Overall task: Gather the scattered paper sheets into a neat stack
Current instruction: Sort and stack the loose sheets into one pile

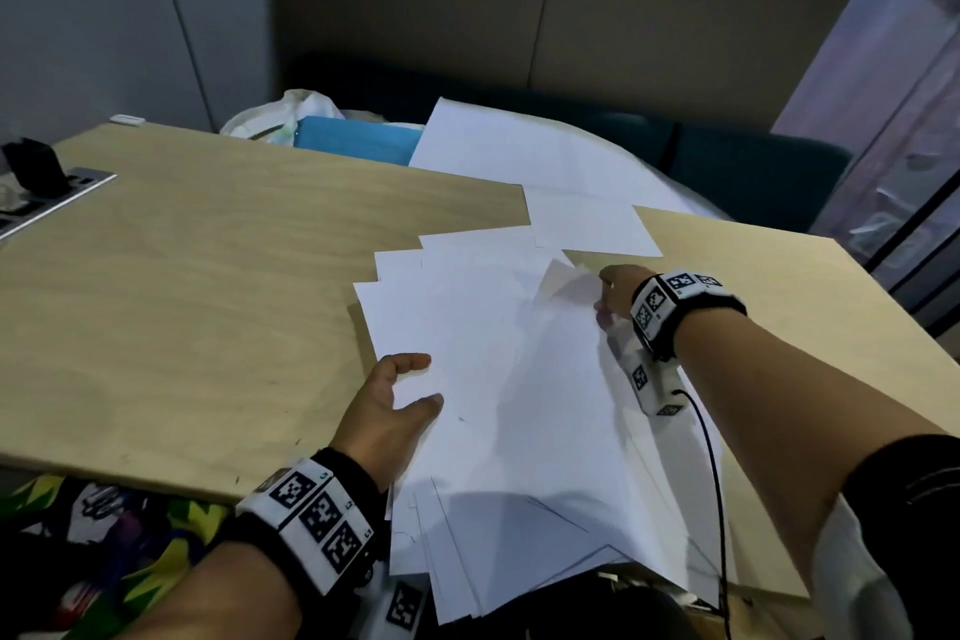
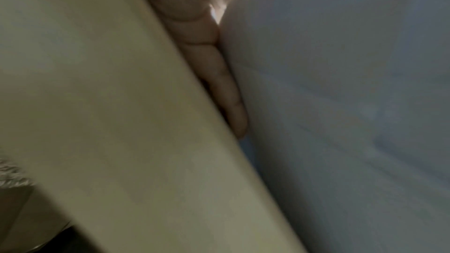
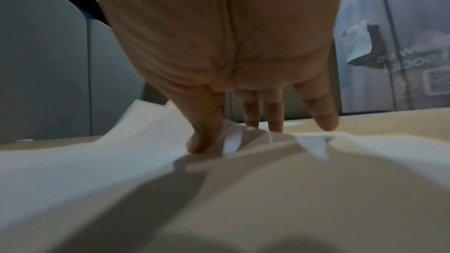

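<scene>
A loose, fanned pile of white paper sheets (image 1: 493, 353) lies in the middle of the wooden table (image 1: 182, 276) and hangs over its near edge. My left hand (image 1: 423, 382) holds the pile's left edge, one digit on top. In the left wrist view its fingers (image 2: 226, 91) lie slipped between the table (image 2: 97, 103) and the paper (image 2: 340, 103). My right hand (image 1: 605, 296) pinches the pile's far right corner, which curls upward. The right wrist view shows the thumb (image 3: 202, 141) pressed on the lifted paper (image 3: 73, 161), with the other fingers behind it.
More sheets (image 1: 519, 146) lie spread at the far side, one (image 1: 587, 218) just beyond the pile. A blue folder (image 1: 353, 140) and a plastic bag (image 1: 291, 114) sit behind the table. A black object (image 1: 31, 166) stands by a socket strip at far left. A dark bench (image 1: 727, 161) runs along the wall.
</scene>
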